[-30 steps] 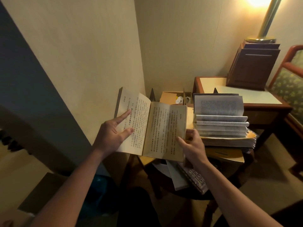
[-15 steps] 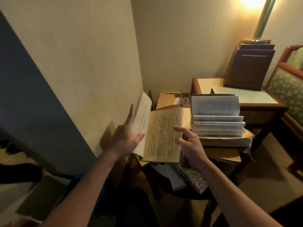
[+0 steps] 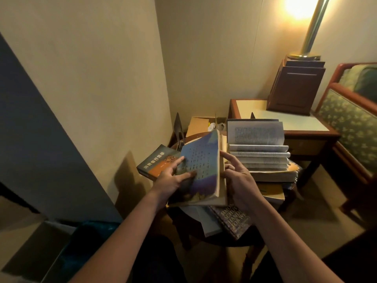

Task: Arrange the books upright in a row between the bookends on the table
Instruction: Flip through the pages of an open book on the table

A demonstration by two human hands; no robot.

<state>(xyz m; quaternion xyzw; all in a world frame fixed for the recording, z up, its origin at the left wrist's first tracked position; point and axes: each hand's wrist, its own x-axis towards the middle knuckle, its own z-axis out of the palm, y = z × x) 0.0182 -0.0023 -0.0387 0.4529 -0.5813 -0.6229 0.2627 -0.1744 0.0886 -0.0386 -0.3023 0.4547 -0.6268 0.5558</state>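
A paperback with a blue cover point(image 3: 202, 166) is nearly closed and held above the small round table point(image 3: 230, 242). My left hand point(image 3: 173, 178) presses on its cover and my right hand point(image 3: 236, 180) grips its page edge. An orange and dark book point(image 3: 157, 162) lies flat at the left. A stack of open books point(image 3: 259, 152) rises at the right. A dark bookend point(image 3: 178, 127) stands at the back left, and the tip of another bookend point(image 3: 253, 115) shows behind the stack. A grey handbook point(image 3: 232, 221) lies at the table's near edge.
A cardboard box point(image 3: 201, 124) sits behind the round table by the wall. A wooden side table point(image 3: 285, 123) at the right carries a brown box point(image 3: 293, 88) and a lamp pole point(image 3: 312, 27). An upholstered chair point(image 3: 350, 123) stands at the far right.
The open paperback has been folded shut, its blue cover now facing up. My left hand moved from the pages onto the cover. The orange book at the left has come into view.
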